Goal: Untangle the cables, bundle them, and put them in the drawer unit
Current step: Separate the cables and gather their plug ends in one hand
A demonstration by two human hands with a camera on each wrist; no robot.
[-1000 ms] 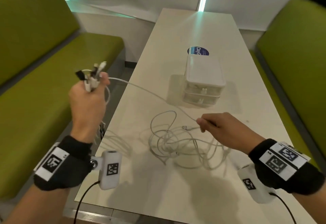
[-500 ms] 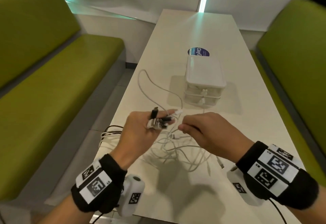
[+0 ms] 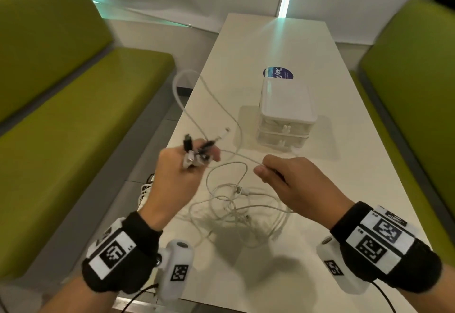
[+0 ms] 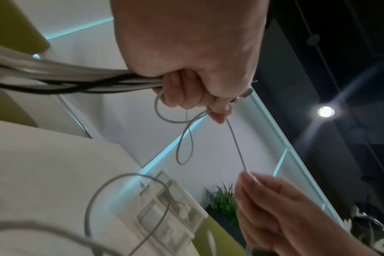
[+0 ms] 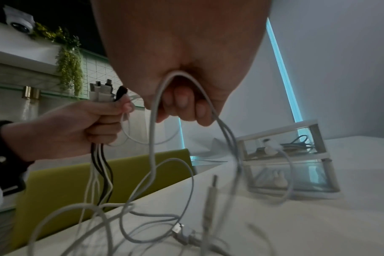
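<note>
We see two green benches (image 3: 73, 120), one on each side of a long white counter (image 3: 357, 165). On the counter, approx. mid-length, stands the clear drawer unit (image 3: 285, 113) w/ a white lid and two stacked drawers, both closed; from the right wrist view a coiled cable shows inside the upper drawer. A round blue sticker (image 3: 278, 73) lies on the counter just behind the unit.

Nearer to us, a loose tangle of white cables (image 3: 243, 204) sprawls on the counter betw. our hands, w/ a connector lying in it. One white cable (image 3: 194, 106) loops up off the counter's left edge and runs back to our left hand.

Our left hand (image 3: 177, 177) is raised above the counter's left edge, fingers curled tight round a bunch of cable ends (image 3: 194, 152), black and white plugs sticking up out of the fist; the cords hang down below it, per the right wrist view. Our right hand (image 3: 295, 179) hovers over the tangle, near the front of the drawer unit, pinching a single white strand that stretches across to the left hand; a fold of white cable also hangs from its curled fingers (image 5: 182, 102).
</note>
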